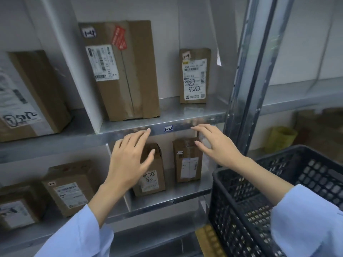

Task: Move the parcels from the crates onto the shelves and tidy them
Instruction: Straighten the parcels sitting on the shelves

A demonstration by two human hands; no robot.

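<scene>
The left hand (130, 160) and right hand (216, 148) hover empty, fingers spread, before the shelf edge (181, 126). On that shelf the tall parcel (137, 75) and small parcel (194, 76) stand upright, labels outward, probably for easy reading; the crate (241, 210) sits right.

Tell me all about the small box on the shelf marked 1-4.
The small box is brown cardboard, standing upright near the back of the metal shelf, well apart from the tall box. A white shipping label with a barcode covers most of its front, with a circled 5 and 5082 handwritten in black. A small handwritten tag sits above it. Only the shelf touches it.
</scene>
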